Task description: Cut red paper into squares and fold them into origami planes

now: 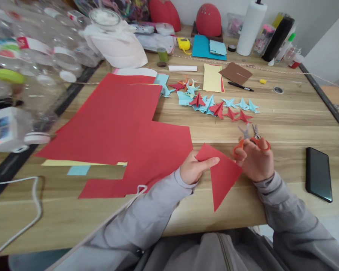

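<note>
My left hand (196, 167) pinches a red sheet of paper (224, 178), its thumb flat on top. The sheet is folded or cut to angled edges, and one corner hangs down over the bare wood. My right hand (257, 160) holds orange-handled scissors (245, 133), thumb and finger at the spread handle loops. Blades point away from me; whether one pair or two is there I cannot tell. The red sheet's right corner comes close to the right palm. Large red paper sheets (110, 116) lie left of my hands. Beyond are several folded paper cranes (209, 105), red and light blue.
A black phone (318, 175) lies at right. Plastic bottles (34, 56) crowd the left edge. A white cable (38, 199) crosses the front left. Farther back are yellow paper (213, 78), brown paper (237, 73), a pen (241, 86) and a tape measure (184, 44).
</note>
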Available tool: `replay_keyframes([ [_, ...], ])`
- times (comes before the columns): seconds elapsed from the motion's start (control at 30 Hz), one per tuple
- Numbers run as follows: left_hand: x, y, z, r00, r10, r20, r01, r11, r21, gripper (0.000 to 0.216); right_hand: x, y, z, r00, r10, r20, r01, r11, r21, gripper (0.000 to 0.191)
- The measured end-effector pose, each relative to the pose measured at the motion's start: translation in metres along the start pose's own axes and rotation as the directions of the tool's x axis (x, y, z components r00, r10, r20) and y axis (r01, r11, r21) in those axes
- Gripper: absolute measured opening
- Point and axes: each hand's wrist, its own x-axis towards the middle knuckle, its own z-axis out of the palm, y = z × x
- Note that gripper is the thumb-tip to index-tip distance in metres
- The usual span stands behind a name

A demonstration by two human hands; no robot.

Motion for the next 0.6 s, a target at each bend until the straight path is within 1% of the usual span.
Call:
replay_keyframes([
  [0.07, 0.003, -0.001, -0.002, 0.992, 0.112, -0.055, -0.101, 0.981, 0.166, 0.044, 0.000, 0.003, 0.002, 1.000, 0.023, 0.011, -0.022, 0.999, -0.038, 0.036],
  [0.13, 0.006, -0.001, -0.006, 0.966, 0.223, -0.130, -0.171, 0.930, 0.327, 0.057, 0.000, 0.006, 0.003, 1.000, -0.020, 0.023, 0.021, 0.998, -0.055, 0.031],
  [0.17, 0.007, 0.000, -0.008, 0.949, 0.268, -0.165, -0.192, 0.909, 0.369, 0.056, 0.000, 0.007, 0.003, 0.999, -0.044, 0.024, 0.045, 0.997, -0.060, 0.028],
  [0.2, 0.007, 0.002, -0.009, 0.933, 0.307, -0.186, -0.216, 0.895, 0.389, 0.048, 0.000, 0.008, 0.002, 0.998, -0.055, 0.025, 0.057, 0.996, -0.065, 0.026],
  [0.23, 0.007, 0.003, -0.010, 0.922, 0.339, -0.186, -0.241, 0.880, 0.409, 0.035, 0.000, 0.009, 0.002, 0.998, -0.053, 0.025, 0.055, 0.996, -0.071, 0.024],
  [0.27, 0.006, 0.005, -0.010, 0.915, 0.367, -0.165, -0.267, 0.860, 0.435, 0.021, 0.000, 0.009, 0.002, 0.999, -0.040, 0.026, 0.042, 0.996, -0.077, 0.023],
  [0.3, 0.005, 0.006, -0.010, 0.909, 0.397, -0.129, -0.296, 0.832, 0.470, 0.020, 0.000, 0.011, 0.002, 0.999, -0.023, 0.029, 0.026, 0.996, -0.086, 0.025],
  [0.37, 0.001, 0.008, -0.009, 0.898, 0.441, -0.010, -0.366, 0.757, 0.541, 0.045, 0.001, 0.015, 0.003, 1.000, 0.005, 0.018, -0.003, 0.992, -0.125, 0.031],
  [0.4, -0.001, 0.008, -0.008, 0.893, 0.446, 0.059, -0.400, 0.726, 0.559, 0.054, 0.001, 0.017, 0.003, 1.000, 0.004, -0.003, -0.005, 0.988, -0.156, 0.034],
  [0.47, -0.004, 0.007, -0.006, 0.886, 0.428, 0.179, -0.453, 0.718, 0.528, 0.064, 0.003, 0.022, 0.004, 0.997, -0.029, -0.073, 0.010, 0.971, -0.237, 0.039],
  [0.5, -0.005, 0.006, -0.005, 0.888, 0.410, 0.209, -0.458, 0.734, 0.501, 0.064, 0.004, 0.024, 0.004, 0.992, -0.058, -0.112, 0.025, 0.961, -0.275, 0.041],
  [0.53, -0.006, 0.005, -0.004, 0.895, 0.395, 0.208, -0.445, 0.755, 0.483, 0.059, 0.004, 0.026, 0.003, 0.985, -0.094, -0.144, 0.046, 0.951, -0.307, 0.043],
  [0.6, -0.006, 0.004, -0.003, 0.918, 0.372, 0.138, -0.390, 0.786, 0.480, 0.047, 0.006, 0.028, 0.002, 0.969, -0.173, -0.179, 0.100, 0.928, -0.358, 0.044],
])
